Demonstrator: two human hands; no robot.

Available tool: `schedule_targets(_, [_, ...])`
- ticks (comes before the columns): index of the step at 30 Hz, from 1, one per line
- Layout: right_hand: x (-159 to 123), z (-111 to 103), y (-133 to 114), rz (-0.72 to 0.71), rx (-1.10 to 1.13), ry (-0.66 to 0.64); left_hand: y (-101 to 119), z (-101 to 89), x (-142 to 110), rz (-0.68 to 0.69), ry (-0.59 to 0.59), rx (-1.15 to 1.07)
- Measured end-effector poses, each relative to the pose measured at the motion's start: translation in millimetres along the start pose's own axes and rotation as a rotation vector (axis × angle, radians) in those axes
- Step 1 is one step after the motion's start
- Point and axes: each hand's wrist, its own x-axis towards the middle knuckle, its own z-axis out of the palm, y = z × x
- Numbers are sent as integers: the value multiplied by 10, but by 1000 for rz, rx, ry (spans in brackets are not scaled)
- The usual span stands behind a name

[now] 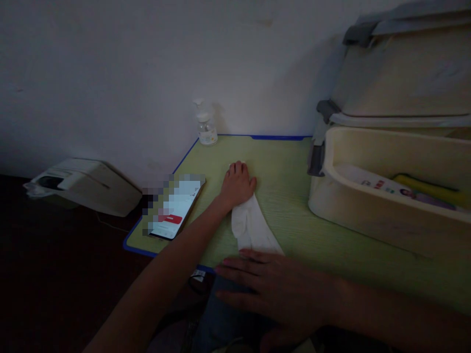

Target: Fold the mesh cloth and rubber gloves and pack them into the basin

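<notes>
A soft, folded white piece of cloth or tissue (253,225) lies lengthwise on the light green tabletop (285,191); which of the two it is I cannot tell. My left hand (238,184) rests palm down on its far end, fingers pointing away and thumb out to the right, with a bit of white showing past the fingertips. Over the near end, close to the table's front edge, my right hand (272,284) is stretched out flat with its fingers spread toward the left. Its palm is hidden from view.
A lit phone (180,208) lies left of my left forearm. A clear pump bottle (206,128) stands at the back corner by the wall. On the right is a cream storage bin (368,215) with its lid raised and packages inside. A white box-like object (91,184) sits beyond the table's left edge.
</notes>
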Motion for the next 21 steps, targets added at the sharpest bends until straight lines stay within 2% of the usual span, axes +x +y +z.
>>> schedule_targets(3, [16,37,-17,-90,-76,29,4,4,3,-6,-3,0])
schedule_targets(5, [15,60,-26,-151,-124,116,6,5,2,-10,2,2])
schedule_targets(8, [-16,35,7,-163,-120,398,5,8,-2,0,7,2])
schedule_targets(10, [-60,-29,86,-94,-52,601,3,13,-2,4,8,3])
schedule_targets(12, [-113,-108,205,9,35,715,2,20,2,-3,8,5])
schedule_targets(16, [-182,-180,444,195,50,753,3,30,13,-22,-10,8])
schedule_targets(21, [-139,-101,523,217,-16,562,2,21,9,-11,-7,-3])
